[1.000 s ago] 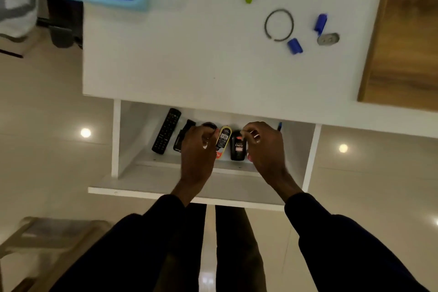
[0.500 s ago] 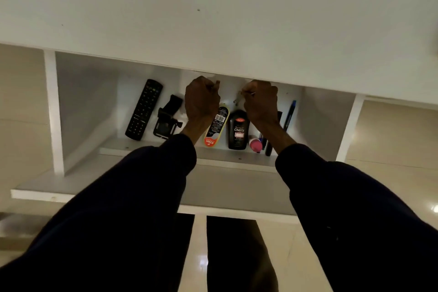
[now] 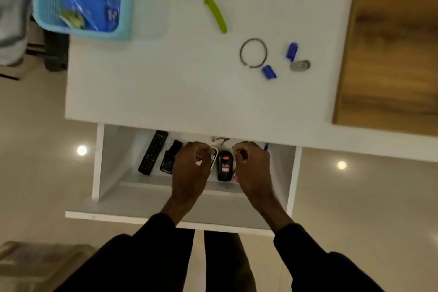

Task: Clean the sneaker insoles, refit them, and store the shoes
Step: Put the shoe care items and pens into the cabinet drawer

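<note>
Sneakers not in view. Left hand (image 3: 190, 169), right hand (image 3: 253, 169): fingers curled, pinching what, cannot tell. Black bottle (image 3: 224, 167) between both sets of fingers — likely best to grip its body and lift straight out.

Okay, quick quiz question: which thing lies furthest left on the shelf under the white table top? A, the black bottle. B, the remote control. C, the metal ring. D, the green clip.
B: the remote control lies leftmost on the shelf, with the black bottle further right; the green clip and metal ring lie up on the table top.
</note>
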